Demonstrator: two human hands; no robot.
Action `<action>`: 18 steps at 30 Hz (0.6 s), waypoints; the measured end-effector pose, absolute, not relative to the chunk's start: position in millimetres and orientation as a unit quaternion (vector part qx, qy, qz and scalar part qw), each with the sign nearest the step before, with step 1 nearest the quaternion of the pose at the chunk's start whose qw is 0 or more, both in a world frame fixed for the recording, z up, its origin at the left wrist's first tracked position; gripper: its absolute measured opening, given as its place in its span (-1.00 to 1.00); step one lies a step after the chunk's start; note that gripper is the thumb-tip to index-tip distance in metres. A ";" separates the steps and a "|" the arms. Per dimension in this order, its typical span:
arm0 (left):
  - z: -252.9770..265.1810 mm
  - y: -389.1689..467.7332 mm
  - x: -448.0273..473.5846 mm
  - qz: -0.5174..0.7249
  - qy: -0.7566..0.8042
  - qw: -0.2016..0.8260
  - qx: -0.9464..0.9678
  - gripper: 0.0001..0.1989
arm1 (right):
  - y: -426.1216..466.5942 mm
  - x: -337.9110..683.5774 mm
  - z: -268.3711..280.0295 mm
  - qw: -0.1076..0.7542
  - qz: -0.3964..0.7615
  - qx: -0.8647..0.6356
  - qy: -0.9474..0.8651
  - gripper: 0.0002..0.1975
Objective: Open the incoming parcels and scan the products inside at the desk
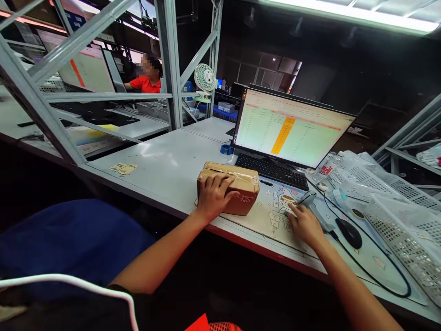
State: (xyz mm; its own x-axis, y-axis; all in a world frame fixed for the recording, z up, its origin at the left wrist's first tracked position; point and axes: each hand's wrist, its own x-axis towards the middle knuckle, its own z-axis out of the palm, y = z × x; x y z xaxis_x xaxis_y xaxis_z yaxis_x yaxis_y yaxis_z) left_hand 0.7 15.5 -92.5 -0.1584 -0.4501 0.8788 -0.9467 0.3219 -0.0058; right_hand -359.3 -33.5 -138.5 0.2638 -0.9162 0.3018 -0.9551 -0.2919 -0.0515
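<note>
A brown cardboard box (237,202), closed with clear tape along its top, sits at the front edge of the desk. My left hand (214,195) grips its near left end, fingers curled over the top and thumb along the front side. To the right, my right hand (306,225) hovers low over a printed desk mat (267,225), its index finger stretched forward and the others partly bent. Just beside it lies a grey handheld device (320,218) with a black cable, which looks like a barcode scanner. Whether the fingers touch it I cannot tell.
Behind the box stand a monitor (289,128) and a black keyboard (272,170). A black mouse (348,233), looping cable and white plastic baskets (406,239) occupy the right. Blue tape (226,149) and paper labels (124,168) lie left. A metal frame (168,64) separates a seated person (149,78).
</note>
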 end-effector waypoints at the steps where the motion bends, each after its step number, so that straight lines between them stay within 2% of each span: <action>1: -95.6 13.1 -0.3 0.297 -0.694 0.424 0.500 -0.64 | -40.0 -348.0 -119.2 0.059 0.187 0.807 -0.557 -0.51; 3: -98.1 11.8 -0.5 0.289 -0.692 0.438 0.497 -0.69 | -54.0 -314.3 -77.9 0.041 0.287 0.831 -0.475 -0.51; 5: -96.7 14.7 0.9 0.284 -0.695 0.445 0.488 -0.71 | -64.9 -267.4 -42.1 0.024 0.331 0.859 -0.391 -0.52; 9: -91.7 24.8 6.1 0.281 -0.703 0.455 0.468 -0.74 | -65.9 -176.5 -2.9 0.020 0.215 0.921 -0.325 -0.52; 12: -92.6 31.8 8.3 0.272 -0.712 0.454 0.461 -0.75 | -58.4 -149.7 9.2 0.055 0.116 0.935 -0.331 -0.53; 15: -94.1 41.6 5.8 0.256 -0.721 0.443 0.467 -0.78 | -63.0 -151.2 19.7 0.096 0.091 0.910 -0.392 -0.46; 18: -84.5 51.1 4.1 0.240 -0.731 0.412 0.488 -0.77 | -83.5 -151.9 23.4 0.093 0.101 0.866 -0.481 -0.36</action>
